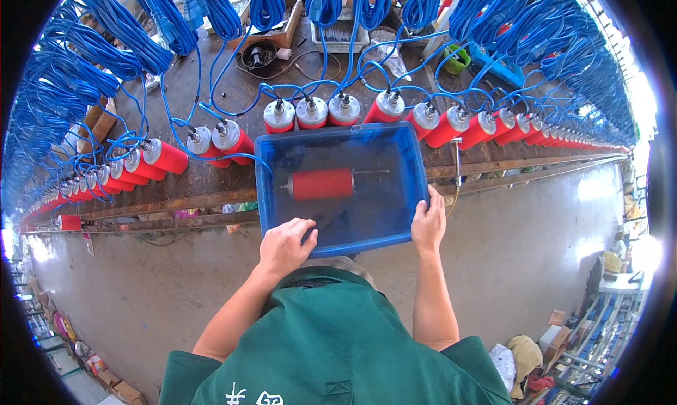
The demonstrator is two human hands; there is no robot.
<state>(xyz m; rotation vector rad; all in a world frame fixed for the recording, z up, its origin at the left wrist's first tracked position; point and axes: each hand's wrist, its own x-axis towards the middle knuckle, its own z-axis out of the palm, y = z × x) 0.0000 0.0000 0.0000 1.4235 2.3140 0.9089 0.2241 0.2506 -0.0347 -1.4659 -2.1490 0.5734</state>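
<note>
In front of me a blue plastic tub (261,200) sits tilted at the bench edge, its lower part filled with murky liquid. Inside it lies a red cylinder (321,183) on its side, with a thin metal rod (371,172) reaching to its right; a blue cable runs over the tub's left rim. My left hand (285,246) is curled over the near left corner of the rim, fingertips bent inward. With its thumb on top, my right hand (429,224) grips the right side wall near the front corner.
Rows of red cylinders (443,127) with metal caps line the bench (211,88) on both sides. Bundles of blue cable (266,5) hang above, their leads drooping to the caps. Farther back are a black bowl (259,57) and a green cup (457,59). A small valve pipe (458,162) stands right of the tub.
</note>
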